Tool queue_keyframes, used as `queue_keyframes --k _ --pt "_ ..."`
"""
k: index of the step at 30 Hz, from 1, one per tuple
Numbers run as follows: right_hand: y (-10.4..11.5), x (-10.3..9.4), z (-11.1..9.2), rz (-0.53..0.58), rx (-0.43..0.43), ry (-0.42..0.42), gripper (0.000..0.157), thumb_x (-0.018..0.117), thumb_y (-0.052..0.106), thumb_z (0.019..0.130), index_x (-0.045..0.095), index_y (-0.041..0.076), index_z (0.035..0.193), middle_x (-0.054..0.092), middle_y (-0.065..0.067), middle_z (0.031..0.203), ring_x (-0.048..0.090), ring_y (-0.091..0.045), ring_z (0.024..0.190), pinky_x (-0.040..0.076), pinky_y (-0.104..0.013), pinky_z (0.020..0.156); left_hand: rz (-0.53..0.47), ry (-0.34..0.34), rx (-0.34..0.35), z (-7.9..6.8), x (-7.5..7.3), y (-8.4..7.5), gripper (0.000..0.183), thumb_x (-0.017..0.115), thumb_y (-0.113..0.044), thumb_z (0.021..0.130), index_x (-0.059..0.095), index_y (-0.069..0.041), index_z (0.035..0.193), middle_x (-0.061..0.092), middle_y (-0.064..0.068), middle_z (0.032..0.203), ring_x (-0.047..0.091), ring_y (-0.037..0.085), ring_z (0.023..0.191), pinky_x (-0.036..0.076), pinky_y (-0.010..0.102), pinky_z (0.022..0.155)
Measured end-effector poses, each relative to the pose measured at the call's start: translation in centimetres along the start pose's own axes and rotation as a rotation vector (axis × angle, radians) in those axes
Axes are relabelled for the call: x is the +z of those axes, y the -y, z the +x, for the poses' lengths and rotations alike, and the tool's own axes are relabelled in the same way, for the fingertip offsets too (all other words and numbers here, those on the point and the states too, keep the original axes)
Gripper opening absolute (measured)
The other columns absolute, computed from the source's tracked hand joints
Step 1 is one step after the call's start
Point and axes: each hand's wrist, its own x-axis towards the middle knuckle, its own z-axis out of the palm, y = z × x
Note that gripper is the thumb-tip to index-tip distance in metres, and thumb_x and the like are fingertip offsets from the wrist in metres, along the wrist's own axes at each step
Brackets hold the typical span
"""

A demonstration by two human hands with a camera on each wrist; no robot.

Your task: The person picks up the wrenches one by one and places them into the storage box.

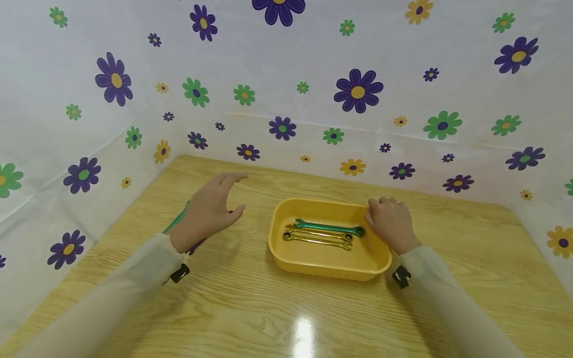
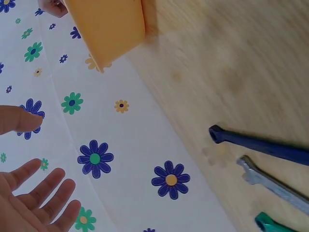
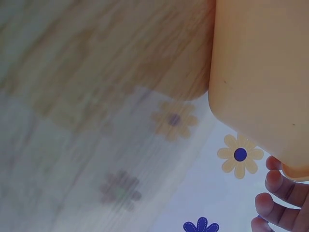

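Note:
A yellow plastic tray (image 1: 313,271) holds a green wrench (image 1: 329,227) and two gold wrenches, the nearer gold wrench (image 1: 315,241) among them. At its right end my right hand (image 1: 390,223) grips the rim, with fingertips (image 3: 274,180) curled at the lip. My left hand (image 1: 203,211) hovers over the table left of the tray, thumb and fingers spread and holding nothing. Beneath it lie a dark blue-purple wrench (image 2: 260,145), a silver wrench (image 2: 275,183) and another green wrench (image 2: 273,224). In the head view the left hand hides most of these.
The wooden table (image 1: 250,318) carries the tray near its middle. A white flowered cloth (image 1: 304,64) rises behind the table's far edge and along its sides. Dark straps with small devices (image 1: 180,273) sit at both wrists.

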Motion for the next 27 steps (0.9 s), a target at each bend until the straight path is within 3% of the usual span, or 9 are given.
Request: queue_keyframes --k 10,21,27 --pt "0.2 -0.2 -0.2 0.013 0.002 0.001 0.018 0.056 0.02 0.087 0.062 0.005 0.08 0.058 -0.011 0.067 0.05 -0.024 0.058 0.045 -0.036 0.054 -0.178 0.005 -0.146 -2.4 0.5 1.5 0.05 0.069 -0.014 0.082 0.049 -0.001 0.126 0.058 0.019 0.117 0.058 0.034 0.102 0.05 0.048 0.082" --pt "0.1 -0.1 -0.2 0.035 0.003 0.003 0.015 0.057 0.017 0.086 0.061 0.004 0.079 0.056 -0.011 0.065 0.049 -0.024 0.056 0.046 -0.036 0.052 -0.237 0.186 -0.384 -4.6 1.4 3.4 0.048 0.06 -0.017 0.086 0.047 -0.002 0.129 0.058 0.021 0.118 0.057 0.037 0.104 0.05 0.047 0.077" --pt "0.0 0.0 -0.1 0.042 0.002 -0.006 0.016 0.057 0.018 0.086 0.061 0.004 0.081 0.057 -0.012 0.067 0.05 -0.024 0.057 0.047 -0.037 0.053 -0.231 0.229 -0.403 -5.3 1.6 4.3 0.047 0.06 -0.016 0.086 0.047 0.0 0.129 0.06 0.023 0.112 0.059 0.036 0.097 0.051 0.04 0.069"
